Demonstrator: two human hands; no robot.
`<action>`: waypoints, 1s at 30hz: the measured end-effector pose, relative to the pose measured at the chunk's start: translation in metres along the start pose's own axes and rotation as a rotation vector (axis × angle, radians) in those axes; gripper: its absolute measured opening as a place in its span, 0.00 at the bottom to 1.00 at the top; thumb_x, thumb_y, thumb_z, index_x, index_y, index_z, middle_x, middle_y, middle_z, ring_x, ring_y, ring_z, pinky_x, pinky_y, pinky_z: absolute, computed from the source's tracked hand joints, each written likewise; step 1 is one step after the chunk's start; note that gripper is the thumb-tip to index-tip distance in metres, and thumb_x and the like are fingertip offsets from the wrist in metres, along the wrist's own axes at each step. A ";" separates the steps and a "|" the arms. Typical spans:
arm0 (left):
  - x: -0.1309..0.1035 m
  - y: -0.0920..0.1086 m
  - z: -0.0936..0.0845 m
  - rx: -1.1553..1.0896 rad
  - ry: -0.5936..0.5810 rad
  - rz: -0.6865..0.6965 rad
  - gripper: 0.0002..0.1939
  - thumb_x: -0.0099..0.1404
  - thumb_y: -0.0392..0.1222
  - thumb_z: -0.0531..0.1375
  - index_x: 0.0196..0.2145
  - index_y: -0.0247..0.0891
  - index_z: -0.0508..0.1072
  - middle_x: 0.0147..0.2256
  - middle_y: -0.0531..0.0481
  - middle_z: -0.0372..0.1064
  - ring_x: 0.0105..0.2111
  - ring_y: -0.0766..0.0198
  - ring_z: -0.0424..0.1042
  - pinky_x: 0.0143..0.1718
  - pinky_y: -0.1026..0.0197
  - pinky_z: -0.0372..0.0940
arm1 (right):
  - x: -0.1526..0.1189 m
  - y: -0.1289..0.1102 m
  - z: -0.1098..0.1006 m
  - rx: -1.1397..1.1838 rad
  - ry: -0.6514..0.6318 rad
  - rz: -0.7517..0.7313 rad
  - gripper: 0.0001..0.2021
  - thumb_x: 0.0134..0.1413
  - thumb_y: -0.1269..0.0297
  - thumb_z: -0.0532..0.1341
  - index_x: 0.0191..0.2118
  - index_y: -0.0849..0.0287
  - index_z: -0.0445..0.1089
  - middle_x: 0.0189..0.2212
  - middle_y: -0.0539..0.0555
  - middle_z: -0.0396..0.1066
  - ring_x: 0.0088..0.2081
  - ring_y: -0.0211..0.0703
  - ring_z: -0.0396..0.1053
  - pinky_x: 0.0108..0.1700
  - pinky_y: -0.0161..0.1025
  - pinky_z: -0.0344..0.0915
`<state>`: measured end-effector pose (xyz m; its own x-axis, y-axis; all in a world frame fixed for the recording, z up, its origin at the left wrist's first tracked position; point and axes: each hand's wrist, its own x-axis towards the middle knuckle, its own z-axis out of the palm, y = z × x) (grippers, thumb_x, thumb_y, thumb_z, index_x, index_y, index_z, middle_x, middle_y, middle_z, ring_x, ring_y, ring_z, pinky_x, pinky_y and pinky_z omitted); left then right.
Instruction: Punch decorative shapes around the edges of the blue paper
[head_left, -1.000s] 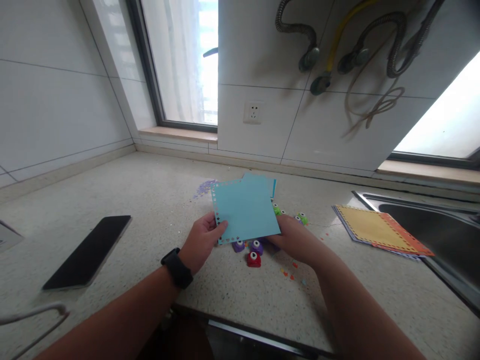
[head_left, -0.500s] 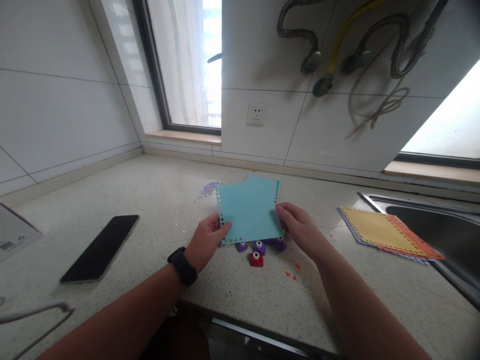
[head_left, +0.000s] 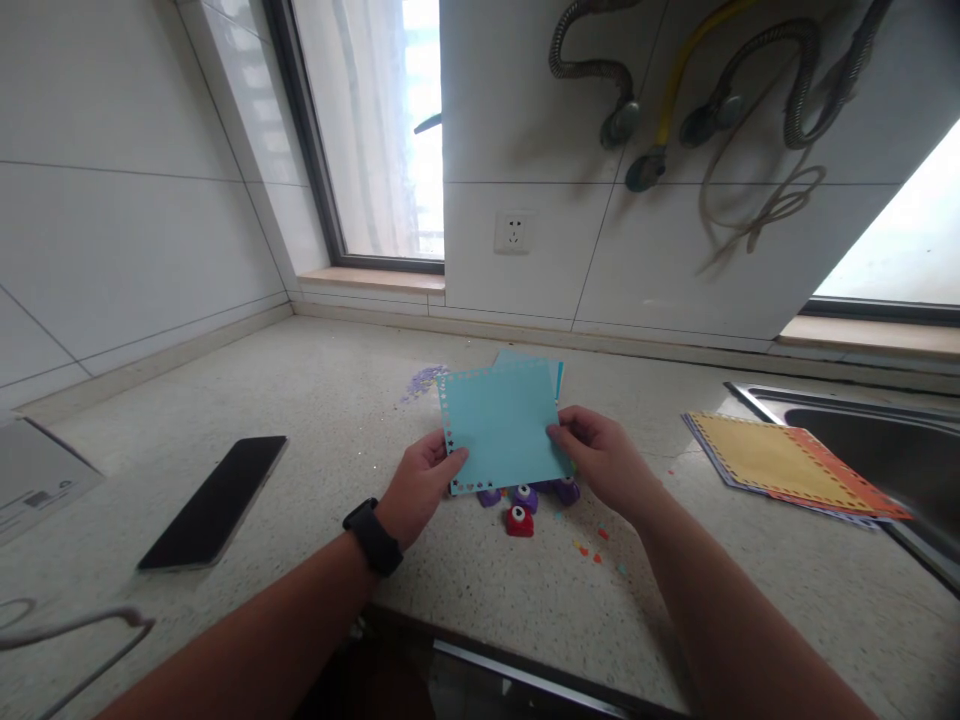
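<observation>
A light blue sheet (head_left: 502, 425) with small punched shapes along its left, top and part of its bottom edge is held above the counter. My left hand (head_left: 426, 484) pinches its lower left corner, thumb on top. At the right edge, my right hand (head_left: 600, 450) grips it between thumb and fingers. Behind it shows more blue paper (head_left: 560, 378). Just below the sheet are a red punch (head_left: 519, 521) and several purple punches (head_left: 526, 498), partly hidden by the paper.
A black phone-like slab (head_left: 214, 503) and a box (head_left: 41, 475) lie left. Punched yellow and orange sheets (head_left: 776, 460) rest beside the sink (head_left: 862, 430). Purple scraps (head_left: 424, 382) lie behind the blue sheet, red and orange bits (head_left: 592, 554) in front. A wire frame (head_left: 82, 625) is lower left.
The camera view has shifted slightly. My right thumb now lies further onto the sheet's right edge, and the sheet covers more of the blue paper behind it.
</observation>
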<state>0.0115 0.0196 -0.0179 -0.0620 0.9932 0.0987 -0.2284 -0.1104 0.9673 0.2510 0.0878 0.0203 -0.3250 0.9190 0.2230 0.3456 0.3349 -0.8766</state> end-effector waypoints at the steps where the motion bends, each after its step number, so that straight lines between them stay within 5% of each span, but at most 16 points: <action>1: 0.000 -0.001 0.000 -0.007 -0.003 -0.001 0.15 0.63 0.45 0.68 0.45 0.37 0.79 0.41 0.46 0.80 0.38 0.58 0.78 0.42 0.57 0.70 | 0.000 0.001 0.000 0.000 0.002 0.001 0.13 0.59 0.52 0.60 0.36 0.59 0.70 0.26 0.49 0.65 0.27 0.39 0.59 0.29 0.38 0.56; 21: 0.001 -0.007 -0.003 -0.150 -0.075 -0.027 0.15 0.62 0.45 0.68 0.44 0.36 0.80 0.36 0.46 0.81 0.31 0.60 0.78 0.37 0.57 0.71 | 0.002 0.010 0.005 0.065 0.036 -0.014 0.14 0.59 0.52 0.61 0.37 0.58 0.71 0.27 0.49 0.65 0.27 0.38 0.59 0.29 0.37 0.57; 30: 0.001 -0.010 -0.008 -0.121 -0.067 -0.034 0.09 0.62 0.45 0.67 0.37 0.38 0.80 0.26 0.54 0.71 0.23 0.69 0.67 0.30 0.64 0.66 | 0.002 0.002 0.006 0.150 0.106 0.005 0.14 0.55 0.51 0.63 0.35 0.58 0.71 0.26 0.49 0.64 0.26 0.38 0.58 0.28 0.36 0.56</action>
<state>0.0062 0.0211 -0.0293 0.0114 0.9963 0.0857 -0.3452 -0.0765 0.9354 0.2454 0.0893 0.0164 -0.2262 0.9401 0.2552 0.2093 0.3028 -0.9298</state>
